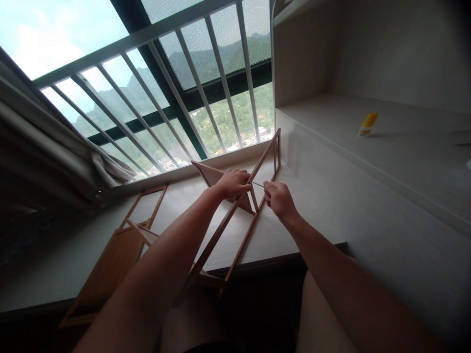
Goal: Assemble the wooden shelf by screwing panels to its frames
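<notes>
A wooden frame (268, 153) with long slim rails and a panel (206, 171) set across it leans over the ledge, its lower end near my legs. My left hand (232, 184) is wrapped around the upper rail where the panel meets it. From my closed right hand (280, 200) a thin metal rod-like tool (258, 185) points left. Its tip reaches the rail beside my left fingers; whether it sits in a screw is too small to tell. The tool's handle end is hidden in my fist.
Another wooden frame with a brown panel (110, 264) lies at left. A white ledge (294, 215) runs beneath a barred window (206, 73). A curtain (55, 122) hangs on the left. On the right shelf (331, 117) stands a small yellow-and-white bottle (368, 123).
</notes>
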`<state>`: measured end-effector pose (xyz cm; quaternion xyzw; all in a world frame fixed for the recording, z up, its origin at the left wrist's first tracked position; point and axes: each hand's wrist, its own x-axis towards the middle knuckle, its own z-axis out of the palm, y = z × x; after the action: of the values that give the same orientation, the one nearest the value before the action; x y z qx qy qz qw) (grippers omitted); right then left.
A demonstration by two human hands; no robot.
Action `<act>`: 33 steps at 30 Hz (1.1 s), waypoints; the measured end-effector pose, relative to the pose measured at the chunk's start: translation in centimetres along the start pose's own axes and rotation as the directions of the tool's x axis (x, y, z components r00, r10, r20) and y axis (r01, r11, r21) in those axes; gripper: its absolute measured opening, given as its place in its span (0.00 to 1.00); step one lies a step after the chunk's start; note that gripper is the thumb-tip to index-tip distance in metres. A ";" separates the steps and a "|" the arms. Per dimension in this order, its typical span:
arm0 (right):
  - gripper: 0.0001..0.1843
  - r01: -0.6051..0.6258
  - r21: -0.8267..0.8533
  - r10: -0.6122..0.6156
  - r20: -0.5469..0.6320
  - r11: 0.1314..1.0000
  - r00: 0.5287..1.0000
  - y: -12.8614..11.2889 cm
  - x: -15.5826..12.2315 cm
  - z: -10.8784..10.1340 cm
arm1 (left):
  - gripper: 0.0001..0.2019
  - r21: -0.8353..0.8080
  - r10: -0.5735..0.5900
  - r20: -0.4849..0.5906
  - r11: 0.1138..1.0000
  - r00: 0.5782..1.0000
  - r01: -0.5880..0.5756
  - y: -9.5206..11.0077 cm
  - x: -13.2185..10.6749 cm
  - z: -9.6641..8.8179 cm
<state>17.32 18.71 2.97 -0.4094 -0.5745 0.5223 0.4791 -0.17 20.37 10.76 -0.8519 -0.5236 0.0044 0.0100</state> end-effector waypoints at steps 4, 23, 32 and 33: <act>0.21 0.185 -0.423 -0.211 -0.014 0.887 0.977 -0.8 -0.5 -0.8 | 0.15 -0.006 0.016 -0.002 1.000 1.000 -0.016 0.0 0.0 0.1; 0.16 0.259 -0.816 -0.325 0.093 0.517 0.941 -2.1 -1.3 -0.8 | 0.15 -0.014 0.001 -0.001 1.000 1.000 -0.001 -0.1 0.1 0.2; 0.15 0.256 -0.829 -0.333 0.091 0.497 0.939 -2.3 -1.5 -0.9 | 0.16 -0.021 0.009 -0.009 1.000 1.000 -0.009 -0.1 0.1 0.2; 0.15 0.257 -0.830 -0.336 0.090 0.495 0.937 -2.3 -1.5 -0.9 | 0.16 -0.020 0.010 -0.009 1.000 1.000 -0.010 -0.1 0.1 0.2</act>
<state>18.56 17.18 5.02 -0.5029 -0.7931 0.0805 0.3342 -0.26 20.49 10.55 -0.8545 -0.5194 -0.0046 0.0038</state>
